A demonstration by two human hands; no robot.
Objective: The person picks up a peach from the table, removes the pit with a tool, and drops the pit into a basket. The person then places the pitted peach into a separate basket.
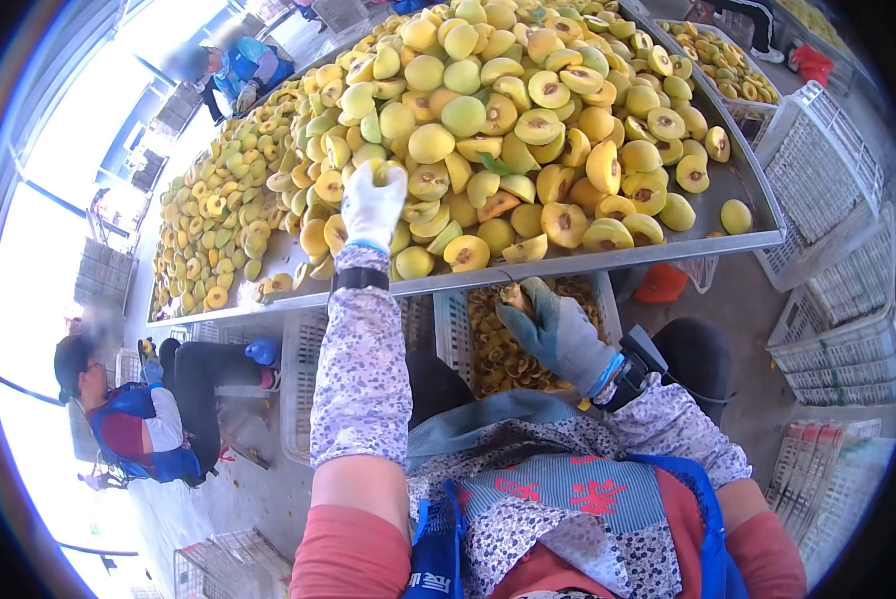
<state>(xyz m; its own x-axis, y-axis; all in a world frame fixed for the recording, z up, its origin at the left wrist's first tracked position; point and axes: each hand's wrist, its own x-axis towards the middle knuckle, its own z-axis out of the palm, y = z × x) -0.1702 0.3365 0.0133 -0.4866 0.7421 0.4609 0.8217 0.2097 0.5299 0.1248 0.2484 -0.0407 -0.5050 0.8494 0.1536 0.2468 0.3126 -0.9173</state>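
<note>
My left hand (373, 208), in a white glove, reaches over the metal table's near edge into a heap of yellow peaches (463, 115). Its thumb and fingers curl around a yellow peach piece (379, 174), partly hidden by the glove. Many peaches in the heap are cut in half, some with brown pits or hollows showing. My right hand (558, 334), gloved in grey-blue, is closed around a small brown-handled tool (515, 298) with a thin tip. It hovers below the table edge, over a crate (455, 334) holding brownish-yellow fruit scraps (503, 354).
The table's metal rim (607, 262) runs between my hands. Stacked white crates (822, 170) stand at the right. A seated person (138, 419) works at the left, and another person (243, 75) stands across the table. An orange-red bag (660, 284) lies under the table.
</note>
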